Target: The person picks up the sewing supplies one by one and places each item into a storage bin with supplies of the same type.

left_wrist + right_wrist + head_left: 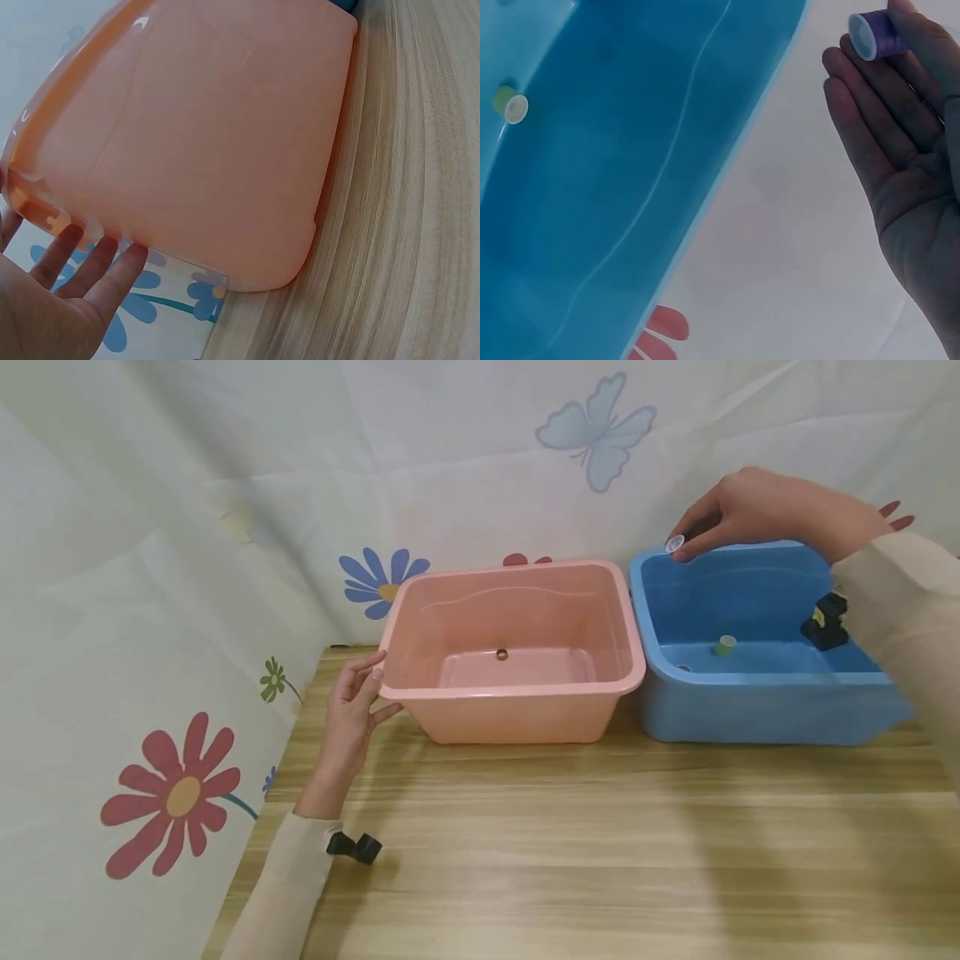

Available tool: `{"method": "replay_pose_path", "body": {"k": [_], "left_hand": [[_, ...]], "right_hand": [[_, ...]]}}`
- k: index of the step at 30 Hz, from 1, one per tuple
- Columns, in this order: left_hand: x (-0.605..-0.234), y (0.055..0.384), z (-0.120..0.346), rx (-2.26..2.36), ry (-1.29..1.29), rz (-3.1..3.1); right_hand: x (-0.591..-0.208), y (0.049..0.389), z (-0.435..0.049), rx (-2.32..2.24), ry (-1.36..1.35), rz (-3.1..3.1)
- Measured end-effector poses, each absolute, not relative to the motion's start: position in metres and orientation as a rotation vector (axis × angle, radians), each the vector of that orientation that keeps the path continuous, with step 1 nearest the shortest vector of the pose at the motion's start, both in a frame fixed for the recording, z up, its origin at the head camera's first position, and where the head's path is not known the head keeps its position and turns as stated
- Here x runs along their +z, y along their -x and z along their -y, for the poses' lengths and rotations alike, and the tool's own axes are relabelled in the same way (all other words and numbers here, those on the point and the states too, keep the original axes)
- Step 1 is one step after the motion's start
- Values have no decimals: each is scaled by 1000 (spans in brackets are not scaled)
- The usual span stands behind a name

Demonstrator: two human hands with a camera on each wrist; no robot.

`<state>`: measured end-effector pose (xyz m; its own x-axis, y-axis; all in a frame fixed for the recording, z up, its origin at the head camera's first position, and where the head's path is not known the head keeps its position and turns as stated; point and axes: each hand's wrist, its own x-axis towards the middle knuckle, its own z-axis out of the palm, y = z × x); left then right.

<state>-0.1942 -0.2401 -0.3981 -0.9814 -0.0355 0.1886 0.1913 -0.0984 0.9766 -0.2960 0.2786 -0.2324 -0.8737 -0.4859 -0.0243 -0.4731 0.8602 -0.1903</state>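
Note:
Between thumb and fingers, my right hand [738, 514] pinches a small spool of purple thread [885, 35] with white ends. It is held up over the back left part of a blue plastic basin [750, 710]. Inside that basin lies a spool of light green thread [724, 646], also seen in the right wrist view. My left hand [351, 710] holds the left rim of a pink plastic basin [517, 717], its fingers against the outer wall in the left wrist view. A small brown ring-like piece [502, 654] lies on the pink basin's floor.
Both basins stand side by side on a wood-grain table [555, 843], their rims nearly meeting. A white curtain [465, 443] printed with flowers and a butterfly hangs behind and at the left. Black cameras sit on the left wrist [354, 847] and right wrist [825, 622].

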Motion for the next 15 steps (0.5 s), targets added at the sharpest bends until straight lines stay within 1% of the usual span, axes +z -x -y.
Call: {"method": "replay_pose_path", "body": {"k": [15], "left_hand": [[-399,196,238,-2226,182,2009]], "right_hand": [[-252,311,-290,-417,703,-2792]]}}
